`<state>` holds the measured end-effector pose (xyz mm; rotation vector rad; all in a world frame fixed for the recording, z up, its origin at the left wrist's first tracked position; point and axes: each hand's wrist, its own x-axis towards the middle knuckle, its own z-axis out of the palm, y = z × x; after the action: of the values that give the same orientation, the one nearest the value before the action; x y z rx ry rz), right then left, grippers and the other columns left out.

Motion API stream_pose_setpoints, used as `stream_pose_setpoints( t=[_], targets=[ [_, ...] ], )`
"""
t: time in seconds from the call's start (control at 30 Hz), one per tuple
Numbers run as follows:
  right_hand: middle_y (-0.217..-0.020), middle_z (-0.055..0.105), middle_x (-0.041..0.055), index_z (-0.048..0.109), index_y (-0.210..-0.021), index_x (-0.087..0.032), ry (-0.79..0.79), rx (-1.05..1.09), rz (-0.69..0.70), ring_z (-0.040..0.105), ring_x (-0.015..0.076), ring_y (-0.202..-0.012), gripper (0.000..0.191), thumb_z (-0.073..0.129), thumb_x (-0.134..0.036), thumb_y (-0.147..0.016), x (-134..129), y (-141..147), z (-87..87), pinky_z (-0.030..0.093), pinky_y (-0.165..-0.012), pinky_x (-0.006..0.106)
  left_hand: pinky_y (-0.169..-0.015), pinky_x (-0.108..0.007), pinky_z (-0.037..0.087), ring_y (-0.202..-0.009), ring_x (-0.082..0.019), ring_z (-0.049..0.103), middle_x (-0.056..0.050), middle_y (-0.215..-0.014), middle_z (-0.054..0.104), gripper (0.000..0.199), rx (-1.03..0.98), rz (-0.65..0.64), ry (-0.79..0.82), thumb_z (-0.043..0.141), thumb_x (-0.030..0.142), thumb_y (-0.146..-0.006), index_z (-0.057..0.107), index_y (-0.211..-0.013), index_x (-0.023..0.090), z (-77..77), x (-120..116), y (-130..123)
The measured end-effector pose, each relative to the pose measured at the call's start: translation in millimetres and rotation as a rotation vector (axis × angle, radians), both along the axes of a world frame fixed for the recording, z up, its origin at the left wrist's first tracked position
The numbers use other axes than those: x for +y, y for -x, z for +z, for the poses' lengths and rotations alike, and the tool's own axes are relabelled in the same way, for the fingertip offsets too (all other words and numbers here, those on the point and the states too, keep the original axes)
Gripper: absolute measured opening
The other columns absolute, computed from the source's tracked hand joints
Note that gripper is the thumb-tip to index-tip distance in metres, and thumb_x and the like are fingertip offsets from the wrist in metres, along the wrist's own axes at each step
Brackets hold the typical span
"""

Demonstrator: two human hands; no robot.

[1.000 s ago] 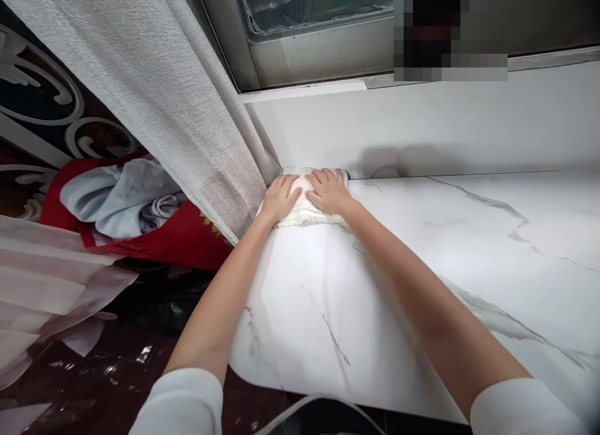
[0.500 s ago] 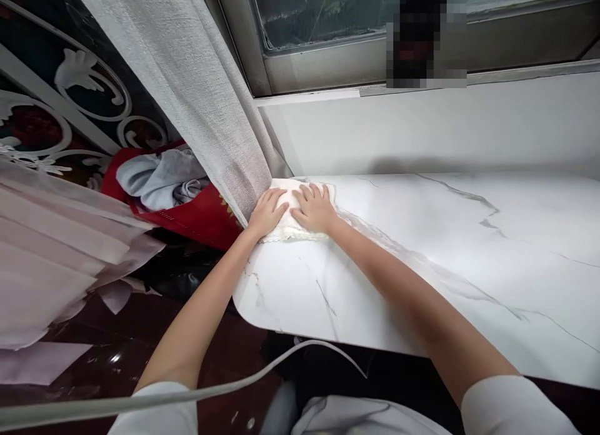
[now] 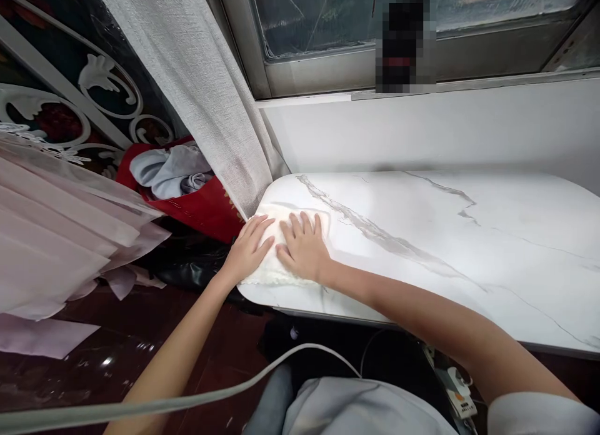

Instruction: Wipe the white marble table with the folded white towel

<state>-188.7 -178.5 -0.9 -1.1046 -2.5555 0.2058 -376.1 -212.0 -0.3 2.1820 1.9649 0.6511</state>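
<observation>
A cream cloth [image 3: 262, 269] lies flat on the left end of a white marble-patterned tabletop [image 3: 403, 216]. My left hand [image 3: 247, 249] presses on the cloth's left part, near the table's rounded edge, fingers stretched out. On its right part rests my right hand [image 3: 304, 246], palm down with the fingers spread. Both hands lie on top of the cloth and neither grasps it. The table's far left corner shows beyond the cloth, beside the grey curtain.
A grey curtain [image 3: 197, 79] hangs against the table's left end. Left of it stands a red bag [image 3: 201, 213] holding grey cloth, beside pink sheer fabric [image 3: 60, 235]. A pale cable [image 3: 210, 394] crosses the foreground. A power strip [image 3: 462, 397] sits below the table's front edge.
Both hands and the cloth have slid from the table's back left corner toward the front edge. The camera view has shifted slightly.
</observation>
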Motion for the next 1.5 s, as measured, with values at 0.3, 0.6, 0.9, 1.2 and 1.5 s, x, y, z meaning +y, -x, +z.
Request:
stream_pose_setpoints(
  t=[0.3, 0.6, 0.9, 1.2, 1.5],
  targets=[
    [-0.161, 0.027, 0.0229, 0.039, -0.154, -0.008, 0.073, -0.032, 0.073, 0.020, 0.0450, -0.150, 0.065, 0.035, -0.044, -0.100, -46.7, -8.4, 6.3, 0.010, -0.118, 0.072, -0.125, -0.054, 0.020, -0.147, -0.026, 0.035, -0.005, -0.153, 0.048, 0.047, 0.030, -0.007, -0.035, 0.034, 0.047, -0.100, 0.048, -0.143, 0.032, -3.8, -53.1, -2.6],
    [-0.159, 0.032, 0.0252, 0.043, -0.151, -0.007, 0.035, -0.006, 0.139, 0.024, 0.0477, -0.147, 0.065, 0.038, -0.044, -0.099, -49.5, -6.1, 5.9, 0.012, -0.116, 0.073, -0.126, -0.058, 0.011, -0.148, -0.027, 0.036, -0.006, -0.154, 0.047, 0.051, 0.150, -0.035, 0.033, 0.028, 0.046, -0.102, 0.040, -0.149, 0.032, 1.4, -61.4, 2.2],
    [-0.159, 0.035, 0.0197, 0.046, -0.150, -0.013, 0.031, -0.013, 0.099, 0.025, 0.0414, -0.148, 0.058, 0.040, -0.040, -0.098, 8.7, -3.9, 3.1, 0.010, -0.119, 0.067, -0.127, -0.052, 0.010, -0.155, -0.026, 0.017, -0.015, -0.165, 0.024, 0.066, 0.253, -0.052, 0.235, 0.023, 0.035, -0.098, 0.026, -0.157, 0.006, 13.7, 3.1, -8.7],
    [-0.160, 0.035, 0.0162, 0.048, -0.148, -0.017, 0.066, 0.021, 0.009, 0.025, 0.0356, -0.148, 0.055, 0.039, -0.038, -0.098, 85.4, -6.7, 1.6, 0.008, -0.121, 0.061, -0.126, -0.051, 0.003, -0.156, -0.023, 0.005, -0.009, -0.169, 0.015, 0.065, 0.069, -0.078, 0.386, 0.029, 0.032, -0.096, 0.021, -0.159, 0.017, 21.0, 106.0, -10.4],
    [-0.156, 0.038, 0.0139, 0.047, -0.148, -0.019, 0.185, 0.093, -0.196, 0.026, 0.0296, -0.149, 0.056, 0.035, -0.037, -0.097, 158.3, -0.1, -1.5, 0.007, -0.123, 0.054, -0.125, -0.048, 0.018, -0.142, -0.023, 0.042, -0.008, -0.149, 0.053, 0.045, 0.018, 0.073, -0.028, 0.033, 0.029, -0.099, 0.054, -0.137, 0.021, -5.1, 168.6, -30.8]
  ],
)
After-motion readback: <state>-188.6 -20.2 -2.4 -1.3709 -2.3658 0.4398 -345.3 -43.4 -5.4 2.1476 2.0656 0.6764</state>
